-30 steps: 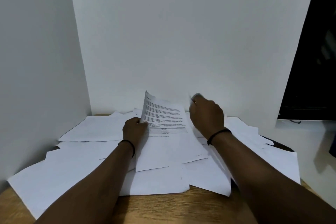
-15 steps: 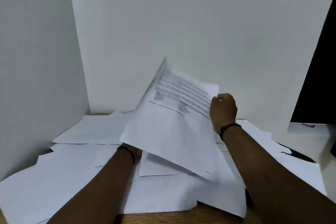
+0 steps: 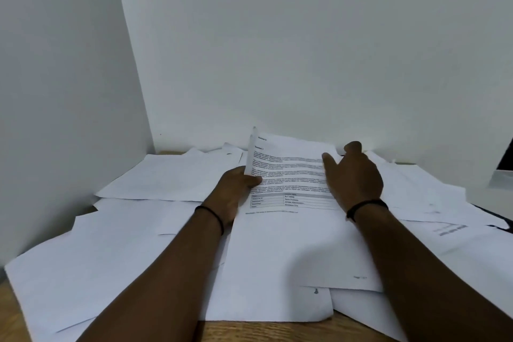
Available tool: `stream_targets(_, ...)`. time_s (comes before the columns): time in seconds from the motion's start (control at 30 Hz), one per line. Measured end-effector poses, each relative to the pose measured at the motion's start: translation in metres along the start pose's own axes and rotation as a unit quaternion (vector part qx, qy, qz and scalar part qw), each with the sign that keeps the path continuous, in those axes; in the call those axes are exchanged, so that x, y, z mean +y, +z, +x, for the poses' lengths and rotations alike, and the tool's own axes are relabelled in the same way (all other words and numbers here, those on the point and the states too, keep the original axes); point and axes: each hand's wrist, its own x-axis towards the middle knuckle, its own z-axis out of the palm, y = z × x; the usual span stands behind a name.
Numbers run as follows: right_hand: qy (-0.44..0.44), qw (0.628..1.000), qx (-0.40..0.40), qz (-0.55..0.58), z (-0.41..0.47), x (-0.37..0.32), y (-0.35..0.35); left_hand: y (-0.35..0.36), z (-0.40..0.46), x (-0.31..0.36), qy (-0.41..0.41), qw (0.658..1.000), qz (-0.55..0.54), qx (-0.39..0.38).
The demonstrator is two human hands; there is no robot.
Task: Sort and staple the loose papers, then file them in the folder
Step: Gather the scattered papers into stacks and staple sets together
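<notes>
We see loose white papers (image 3: 116, 253) strewn in overlapping layers across the tabletop (image 3: 249, 332). On top lies a printed sheet (image 3: 291, 230) bearing text paragraphs and a small table, its left edge curled upward with a second sheet behind.

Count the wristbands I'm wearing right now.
2: one black wristband on the left wrist, beside the printed sheet, and one on the right wrist, over it.

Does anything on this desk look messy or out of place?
Yes. Loose white sheets lie scattered and overlapping at odd angles across the wooden desk. The printed page curls up where the left hand pinches it.
</notes>
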Motion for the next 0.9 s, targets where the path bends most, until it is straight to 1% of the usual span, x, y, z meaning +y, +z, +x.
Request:
stream_targets(0.07, 0.0, 0.998, -0.038, 0.054, -0.002, -0.003, -0.004, -0.004, 0.002, 0.001, 0.022, 1.0, -0.005, 0.014)
stream_targets(0.17, -0.014, 0.978, -0.091, 0.189, -0.01, -0.004, -0.008, -0.001, -0.003, 0.004, 0.052, 0.998, -0.046, 0.001)
stream_targets(0.2, -0.02, 0.972, -0.092, 0.217, -0.011, -0.003, -0.009, 0.002, -0.006, 0.007, 0.073, 0.997, -0.027, 0.024)
stream_targets(0.23, -0.026, 0.97, -0.085, 0.228, -0.011, -0.002, -0.01, 0.005, -0.009, 0.009, 0.103, 0.991, 0.042, 0.074)
stream_targets(0.27, -0.033, 0.971, -0.072, 0.227, -0.011, 0.0, -0.01, 0.007, -0.009, 0.01, 0.136, 0.969, 0.151, 0.142)
stream_targets(0.3, -0.041, 0.973, -0.059, 0.221, -0.011, 0.001, -0.01, 0.007, -0.01, 0.01, 0.176, 0.922, 0.266, 0.218)
stream_targets(0.33, -0.049, 0.975, -0.046, 0.212, -0.012, 0.001, -0.01, 0.004, -0.012, 0.009, 0.215, 0.867, 0.345, 0.288)
stream_targets(0.37, -0.055, 0.977, -0.038, 0.202, -0.012, 0.0, -0.009, 0.001, -0.016, 0.012, 0.239, 0.829, 0.376, 0.338)
stream_targets(0.43, -0.059, 0.979, -0.035, 0.189, -0.013, -0.003, -0.007, -0.008, -0.022, 0.016, 0.238, 0.796, 0.408, 0.379)
stream_targets(0.47, -0.054, 0.981, -0.038, 0.181, -0.015, -0.004, -0.007, -0.013, -0.024, 0.017, 0.213, 0.78, 0.455, 0.373)
stream_targets(0.53, -0.047, 0.987, -0.042, 0.146, -0.018, -0.008, -0.009, -0.021, -0.029, 0.016, 0.123, 0.755, 0.551, 0.333)
stream_targets(0.57, -0.05, 0.99, -0.043, 0.122, -0.019, -0.009, -0.011, -0.024, -0.032, 0.015, 0.076, 0.749, 0.582, 0.307)
stream_targets(0.63, -0.059, 0.994, -0.045, 0.081, -0.024, -0.01, -0.015, -0.028, -0.038, 0.013, 0.014, 0.746, 0.614, 0.257)
stream_targets(0.7, -0.084, 0.995, -0.034, 0.042, -0.028, -0.01, -0.02, -0.034, -0.039, 0.015, -0.023, 0.75, 0.625, 0.216)
stream_targets(0.77, -0.116, 0.993, -0.013, 0.008, -0.031, -0.01, -0.026, -0.036, -0.038, 0.017, -0.041, 0.749, 0.631, 0.196)
stream_targets(0.8, -0.126, 0.992, -0.004, -0.009, -0.03, -0.01, -0.029, -0.035, -0.038, 0.017, -0.033, 0.748, 0.632, 0.2)
stream_targets(0.83, -0.133, 0.991, -0.001, -0.029, -0.03, -0.009, -0.031, -0.035, -0.037, 0.015, -0.017, 0.747, 0.629, 0.213)
stream_targets(0.9, -0.144, 0.987, -0.006, -0.066, -0.029, -0.01, -0.032, -0.034, -0.038, 0.015, 0.047, 0.75, 0.611, 0.25)
